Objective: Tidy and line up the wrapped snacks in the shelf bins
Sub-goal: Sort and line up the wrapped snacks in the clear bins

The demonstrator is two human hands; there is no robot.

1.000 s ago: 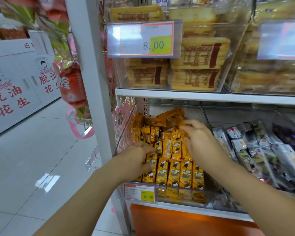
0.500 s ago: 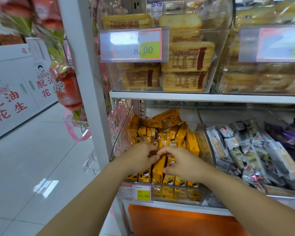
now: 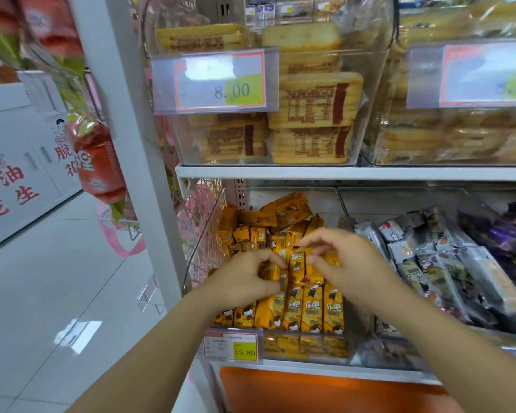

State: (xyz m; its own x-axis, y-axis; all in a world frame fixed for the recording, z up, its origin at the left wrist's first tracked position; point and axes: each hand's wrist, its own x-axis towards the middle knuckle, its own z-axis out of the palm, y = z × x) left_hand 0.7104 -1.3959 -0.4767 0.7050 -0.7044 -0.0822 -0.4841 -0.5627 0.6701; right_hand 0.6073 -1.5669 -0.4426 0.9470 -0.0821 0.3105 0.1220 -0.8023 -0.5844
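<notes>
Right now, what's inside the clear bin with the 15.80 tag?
Yellow wrapped snacks: an upright row at the front of the clear bin, a loose pile tipped at the back. The left hand and right hand cover the middle; the bin floor is hidden.

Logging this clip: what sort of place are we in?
Most likely a snack or grocery shop aisle: clear shelf bins of wrapped snacks, price tags reading 8.00 and 15.80 clipped to the bins, and a tiled floor alongside.
</notes>
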